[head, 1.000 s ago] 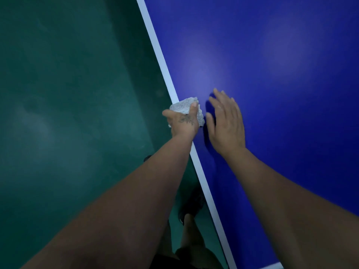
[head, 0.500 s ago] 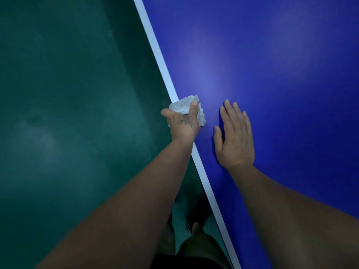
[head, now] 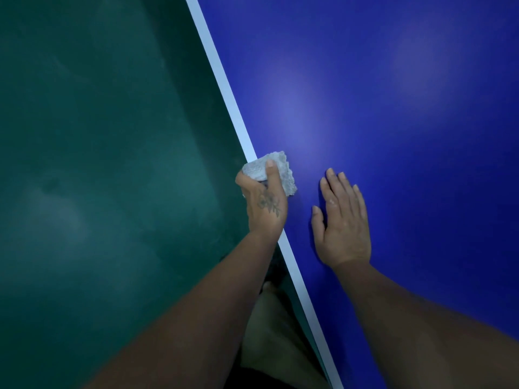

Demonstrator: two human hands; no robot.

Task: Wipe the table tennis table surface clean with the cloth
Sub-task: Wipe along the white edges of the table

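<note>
**Cloth held at the worktop's white edge**

Nearest, the person's leg (head: 269, 338) stands on the green floor (head: 98, 164) left of the blue worktop (head: 393, 122). The right hand (head: 344, 223) lies flat on the blue surface, grip wide, fingers straight. Just left, the left hand (head: 265, 203) holds the grey cloth (head: 276, 171), pinched in its grip over the white edge line (head: 224, 91).

Cloth (head: 276, 173) on table (head: 393, 136) edge, left of right hand (head: 342, 223).
</note>
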